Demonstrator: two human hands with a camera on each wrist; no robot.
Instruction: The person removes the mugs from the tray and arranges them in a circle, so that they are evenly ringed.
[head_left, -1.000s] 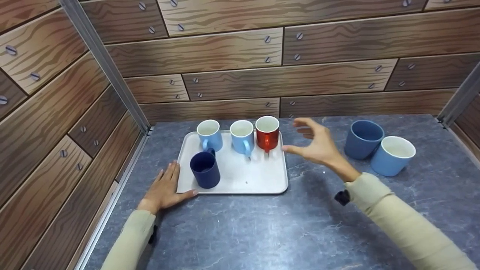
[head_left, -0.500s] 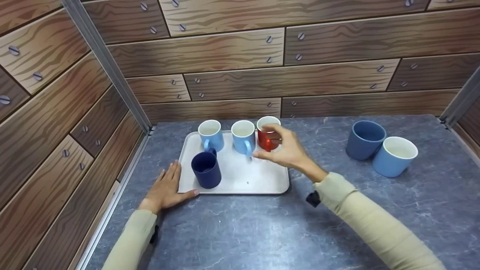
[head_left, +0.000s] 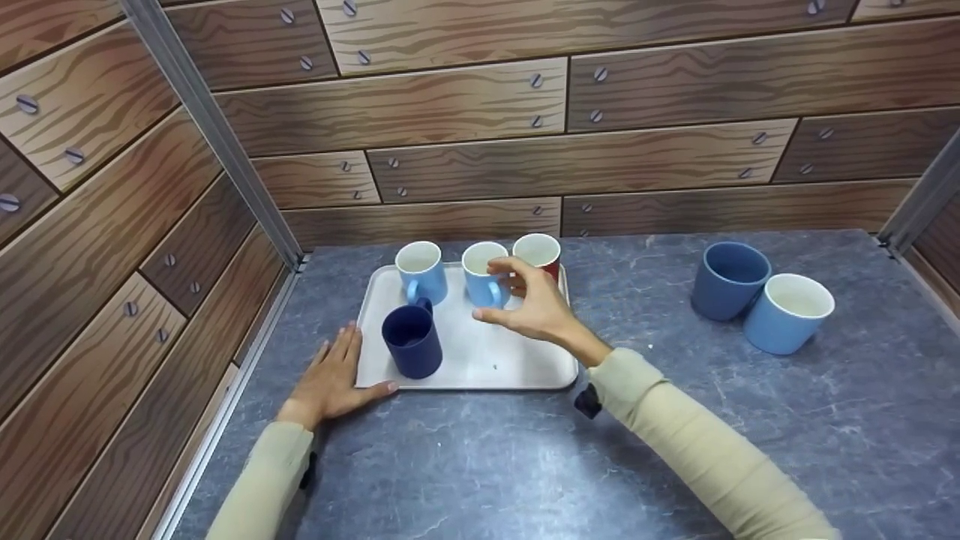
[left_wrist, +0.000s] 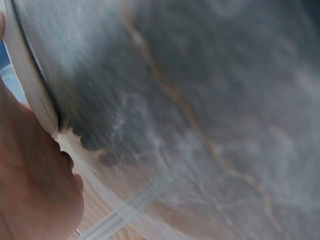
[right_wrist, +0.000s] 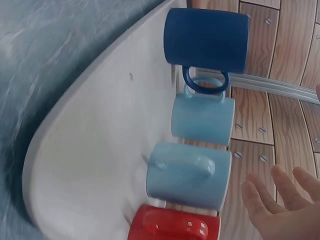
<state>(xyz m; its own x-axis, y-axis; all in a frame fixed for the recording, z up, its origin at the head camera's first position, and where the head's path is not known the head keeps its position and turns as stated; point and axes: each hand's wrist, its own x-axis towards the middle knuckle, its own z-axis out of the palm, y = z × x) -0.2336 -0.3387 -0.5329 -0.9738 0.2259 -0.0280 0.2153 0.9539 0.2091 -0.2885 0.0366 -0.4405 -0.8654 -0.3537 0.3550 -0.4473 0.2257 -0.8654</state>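
Observation:
A white tray [head_left: 480,364] bears several mugs. My left hand [head_left: 322,382] lies at its front left corner, thumb along the front edge and straight fingers against the left side; the left wrist view shows part of that hand [left_wrist: 37,180] by the tray rim [left_wrist: 31,75]. Above the tray, my right hand [head_left: 532,306] holds nothing, thumb and fingers spread apart around the handle side of the middle light blue mug [head_left: 478,281]. It partly covers the red mug [head_left: 553,268]. Another light blue mug [head_left: 427,274] stands back left, with a dark blue mug [head_left: 414,352] in front.
On the table's right side, a slate-blue mug [head_left: 716,289] and a light blue mug [head_left: 780,322] with a white inside stand side by side. Wood-patterned panels [head_left: 465,112] with metal corner posts [head_left: 202,105] close off the back and sides.
My right hand has come left from beside the tray, passing across the red mug to the middle light blue mug. My left hand and the mugs have stayed in place.

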